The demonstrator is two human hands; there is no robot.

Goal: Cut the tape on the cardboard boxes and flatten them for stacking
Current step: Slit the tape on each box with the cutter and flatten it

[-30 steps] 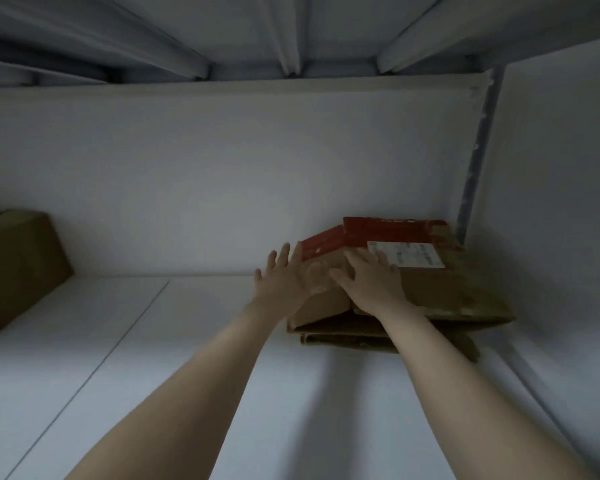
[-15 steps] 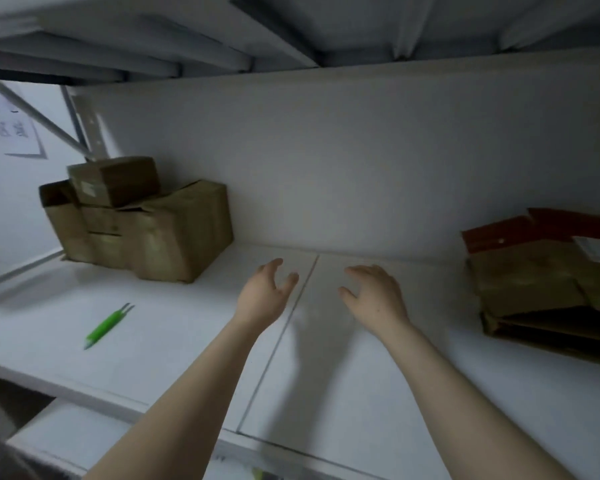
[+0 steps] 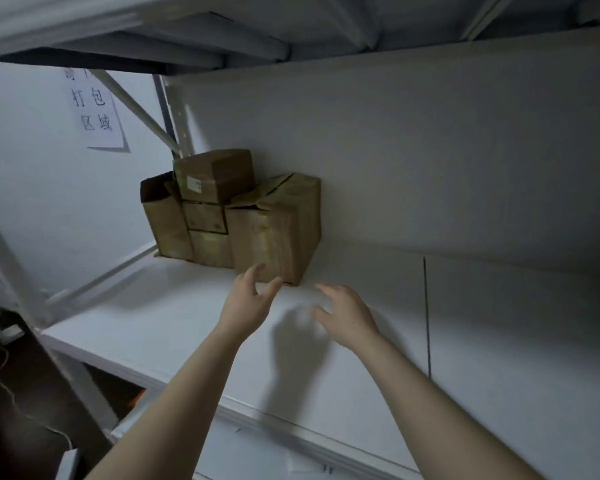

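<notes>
White shelf board (image 3: 146,320) fills the near part of the view, with two bare forearms reaching in over its front edge. Left hand (image 3: 248,301) is spread with loosely curved fingers and nothing in it. Its fingertips sit right at the lower front of the biggest cardboard box (image 3: 278,233), can't tell if they actually touch. Right hand (image 3: 347,313) hovers just beside it over the shelf, fingers relaxed and a bit blurry, also holding nothing.

Further back the cardboard boxes (image 3: 210,249) are bunched at the left rear of the shelf against the back wall (image 3: 430,150) — big one on the right with loose top flaps, an open-topped narrow box (image 3: 165,223) on the left, smaller ones between, and a small closed box (image 3: 219,174) with a white label perched tilted on top. Beyond that, a paper sign (image 3: 96,112) with printed characters hangs on the left wall.
</notes>
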